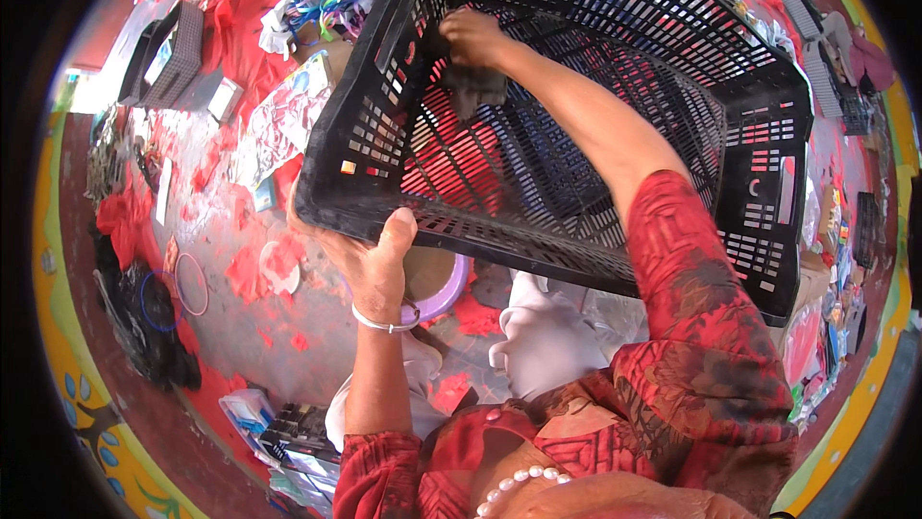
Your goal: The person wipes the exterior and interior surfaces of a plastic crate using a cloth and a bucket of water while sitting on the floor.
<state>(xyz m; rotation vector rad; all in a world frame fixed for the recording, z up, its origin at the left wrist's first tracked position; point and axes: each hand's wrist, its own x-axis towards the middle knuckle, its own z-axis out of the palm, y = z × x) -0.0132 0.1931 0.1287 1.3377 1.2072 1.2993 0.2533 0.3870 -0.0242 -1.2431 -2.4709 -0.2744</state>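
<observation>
A large black plastic crate (331, 149) with slotted walls and floor is tilted up in front of me, its open side toward me. My left hand (370, 260) is closed on the crate's near left corner, thumb over the rim and the other fingers hidden behind it. My right hand (473, 37) reaches inside, close to the left wall, in a fist around a dark greyish cloth (475, 90). The cloth hangs below the fist, against the slotted plastic.
A purple-rimmed tub (449, 293) stands below the crate. Red scraps (125, 221) litter the floor. At left are a grey basket (178, 53), thin hoops (191, 284) and a black plastic bag (139, 317). A fabric pile (336, 10) lies beyond; assorted goods line the right.
</observation>
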